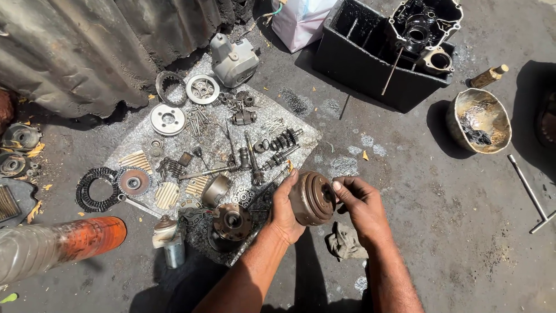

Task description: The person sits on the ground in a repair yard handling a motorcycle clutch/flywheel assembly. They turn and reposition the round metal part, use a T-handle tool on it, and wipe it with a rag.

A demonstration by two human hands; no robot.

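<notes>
Both hands hold round brown metal drum [313, 198] up over grey ground, just past right edge of shiny sheet [289, 104] full of small parts. Left hand [284, 210] cups drum from behind, fingers curled tight on it. Right hand [360, 203] grips front rim, thumb on top. Drum lies tilted — open grooved face points right and a bit up, long axis runs left to right. Open bare ground to right, up to dirty bowl [478, 120] and T-shaped tool [531, 196]. Rag [344, 241] just below drum. Black tub [370, 58] far up. White bag [301, 20] at top edge — pink marks, too small to tell.
</notes>
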